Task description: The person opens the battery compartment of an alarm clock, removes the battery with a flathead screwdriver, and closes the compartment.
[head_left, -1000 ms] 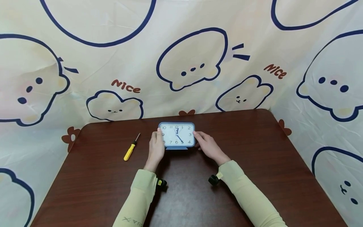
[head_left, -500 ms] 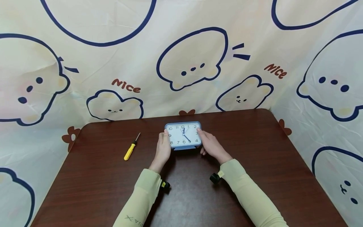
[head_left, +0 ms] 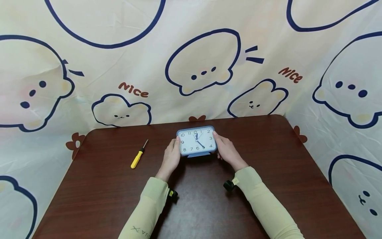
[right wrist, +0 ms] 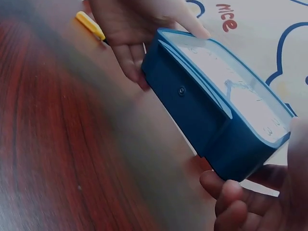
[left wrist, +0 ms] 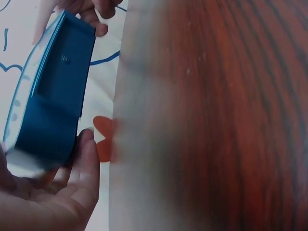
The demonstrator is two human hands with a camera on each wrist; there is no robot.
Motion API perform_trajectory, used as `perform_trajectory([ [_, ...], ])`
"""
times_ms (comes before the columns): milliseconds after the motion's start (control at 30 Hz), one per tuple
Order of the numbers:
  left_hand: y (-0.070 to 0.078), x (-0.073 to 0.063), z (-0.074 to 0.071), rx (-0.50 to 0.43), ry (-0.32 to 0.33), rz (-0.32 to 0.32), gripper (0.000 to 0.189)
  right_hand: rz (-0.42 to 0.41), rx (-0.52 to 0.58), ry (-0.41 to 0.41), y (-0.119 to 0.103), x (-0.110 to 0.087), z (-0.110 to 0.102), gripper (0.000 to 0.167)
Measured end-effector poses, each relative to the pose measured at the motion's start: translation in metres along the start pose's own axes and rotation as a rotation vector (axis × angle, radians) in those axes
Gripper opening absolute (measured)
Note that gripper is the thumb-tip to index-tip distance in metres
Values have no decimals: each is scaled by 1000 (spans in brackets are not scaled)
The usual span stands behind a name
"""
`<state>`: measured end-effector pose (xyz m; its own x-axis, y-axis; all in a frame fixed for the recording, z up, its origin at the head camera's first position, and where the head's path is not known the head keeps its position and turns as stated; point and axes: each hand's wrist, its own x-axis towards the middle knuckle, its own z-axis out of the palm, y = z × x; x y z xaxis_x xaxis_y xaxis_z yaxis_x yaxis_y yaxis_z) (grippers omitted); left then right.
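Note:
A blue rectangular alarm clock with a white face is held between both hands, its face turned up toward the head camera. My left hand grips its left end, thumb along the front edge. At the opposite end my right hand holds on, thumb over the front rim and fingers curled behind. The right wrist view shows the clock's blue underside with a small screw in it, off the table. From the left wrist, the same blue base is visible between the hands. The clock's back is hidden.
A yellow-handled screwdriver lies on the dark brown wooden table, left of the clock. Behind the table's far edge hangs a cream cloth printed with cartoon animals.
Both hands have carried the clock to the right and slightly up in the head view. It now leans a little, right side higher. The screwdriver has stayed put.

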<state>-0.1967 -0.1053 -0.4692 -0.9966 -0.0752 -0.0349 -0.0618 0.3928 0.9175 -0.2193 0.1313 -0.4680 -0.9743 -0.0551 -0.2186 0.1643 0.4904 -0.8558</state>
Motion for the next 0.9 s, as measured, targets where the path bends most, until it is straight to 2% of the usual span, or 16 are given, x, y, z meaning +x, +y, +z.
perform_trajectory([
  [300, -4, 1, -6, 1, -36, 9, 68, 43, -37, -12, 2, 2, -10, 90],
  [533, -5, -1, -7, 36, -109, 1, 65, 66, -44, -11, 4, 0, -12, 91],
  [900, -5, 0, -4, 26, -120, 8, 62, 46, -27, -8, 4, -2, -13, 89],
])
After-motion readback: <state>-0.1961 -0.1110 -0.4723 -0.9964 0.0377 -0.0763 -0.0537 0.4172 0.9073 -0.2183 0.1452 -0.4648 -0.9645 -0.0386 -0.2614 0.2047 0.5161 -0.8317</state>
